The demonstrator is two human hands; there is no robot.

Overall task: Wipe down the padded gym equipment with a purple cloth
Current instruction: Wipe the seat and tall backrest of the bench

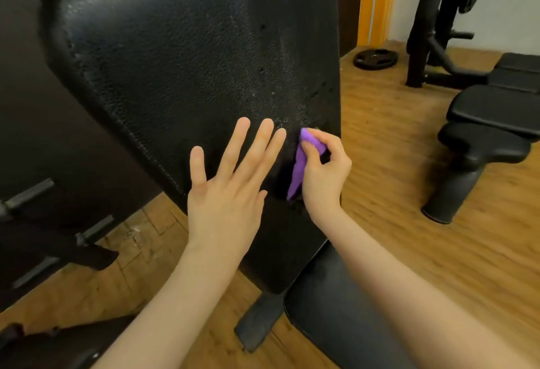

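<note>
A tall black padded backrest (181, 55) of a gym bench fills the upper middle of the view, with pale streaks and droplets on its textured skin. My right hand (324, 169) pinches a bunched purple cloth (301, 161) against the pad's lower right part. My left hand (230, 190) is just left of the cloth, fingers straight and spread over the pad; whether it touches the pad I cannot tell. The black seat pad (327, 304) lies below the backrest, under my right forearm.
Wooden floor (394, 164) stretches to the right. Another black padded bench (485, 134) stands at the right, with a black rack (429, 26) and a weight plate (375, 59) behind it. Dark machine bars (32, 193) sit at the left.
</note>
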